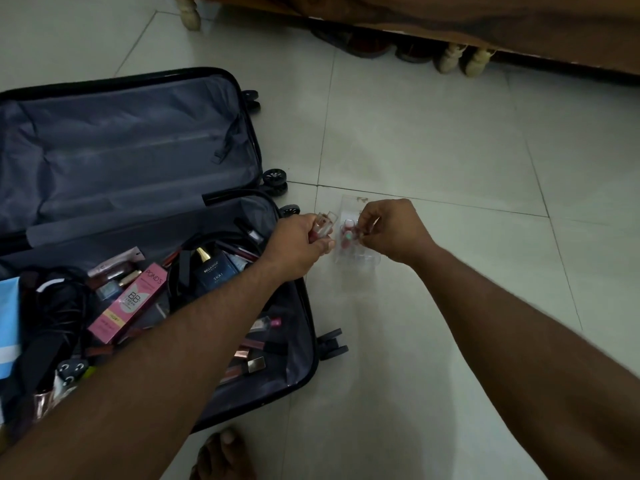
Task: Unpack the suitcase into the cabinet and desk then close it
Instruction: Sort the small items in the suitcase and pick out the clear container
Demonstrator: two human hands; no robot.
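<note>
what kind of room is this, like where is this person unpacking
Probably a bedroom or living room in a home. The open suitcase lies on a pale tiled floor, a wooden piece of furniture on turned legs stands along the wall with footwear tucked under it, and the person's bare foot shows.

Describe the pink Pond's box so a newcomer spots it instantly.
Find the open suitcase on the tiled floor; its nearer half holds cosmetics. The pink Pond's BB cream box lies slanted left of the dark blue perfume box. It is the only long pink carton there.
</note>
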